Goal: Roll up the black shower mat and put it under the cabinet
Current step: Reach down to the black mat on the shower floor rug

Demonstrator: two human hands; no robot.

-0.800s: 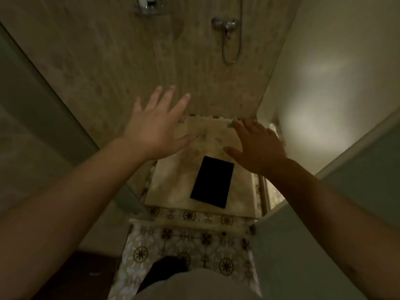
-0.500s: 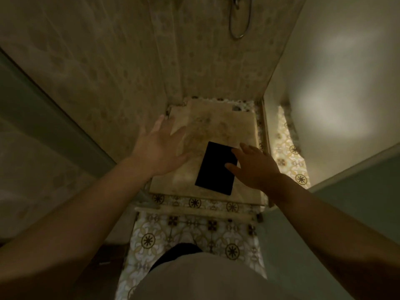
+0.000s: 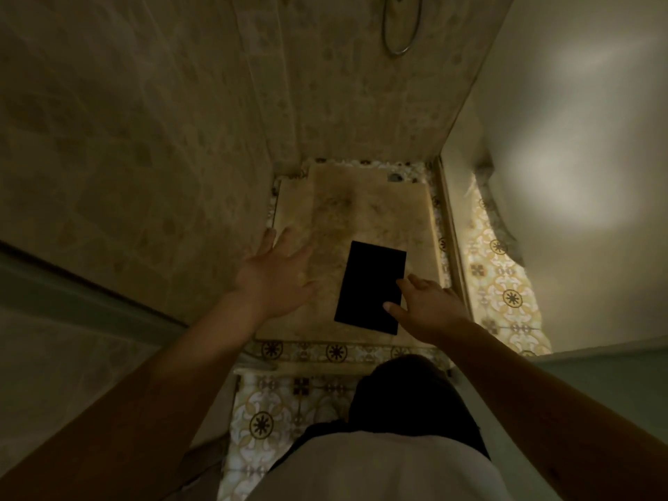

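A flat black rectangle, the black shower mat, lies unrolled on a stained beige slab on the shower floor. My left hand hovers with fingers spread over the slab's left side, just left of the mat and apart from it. My right hand reaches in from the right with fingers apart; its thumb and forefinger overlap the mat's right edge. I cannot tell whether they touch it. Neither hand holds anything. No cabinet is in view.
Tiled shower walls close in on the left and far side, with a hose loop hanging at the top. A glass panel's rail bounds the right side. Patterned floor tiles lie in front, beside my knee.
The view has tilted down and closer to the floor. Both hands have dropped from the wall toward the slab, and my right hand has come to the mat's right edge.
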